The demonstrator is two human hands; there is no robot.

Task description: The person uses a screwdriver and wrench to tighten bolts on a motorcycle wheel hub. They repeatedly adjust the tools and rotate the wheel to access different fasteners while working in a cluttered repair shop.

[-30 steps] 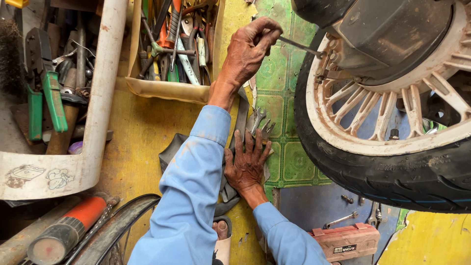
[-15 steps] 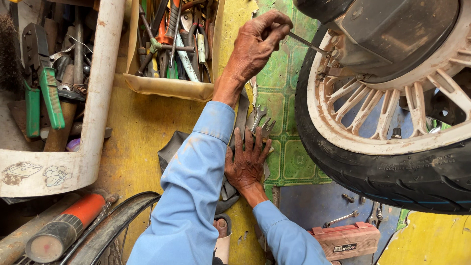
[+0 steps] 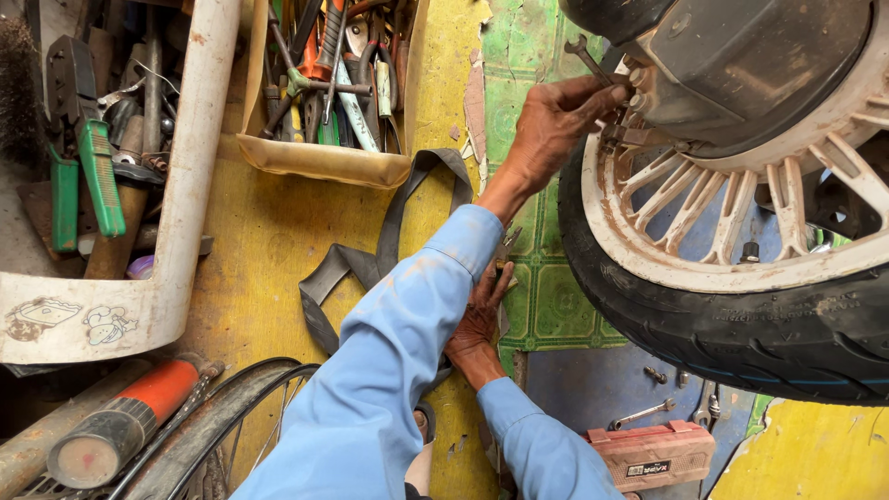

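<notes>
My left hand (image 3: 546, 130) reaches up across the frame and is shut on a small metal spanner (image 3: 586, 56), held against the hub of a motorcycle wheel (image 3: 704, 268) with dirty white spokes and a black tyre (image 3: 741, 338). The spanner's open end sticks out above my fingers. My right hand (image 3: 477, 319) lies flat on the green tiled floor (image 3: 556, 306) beside the tyre, fingers apart, holding nothing. My blue left sleeve (image 3: 389, 352) covers part of it.
A tan tray (image 3: 324, 162) of hand tools stands at top centre, and a black rubber strip (image 3: 370, 259) lies below it. Left are a white curved frame (image 3: 185, 185), green-handled pliers (image 3: 93, 176), an orange pump (image 3: 130, 417) and a bicycle rim (image 3: 213, 435). A reddish box (image 3: 653, 454) and a loose spanner (image 3: 639, 414) lie bottom right.
My left hand has moved right and in toward the hub with the spanner. My left sleeve now covers more of my right hand, which stays on the floor.
</notes>
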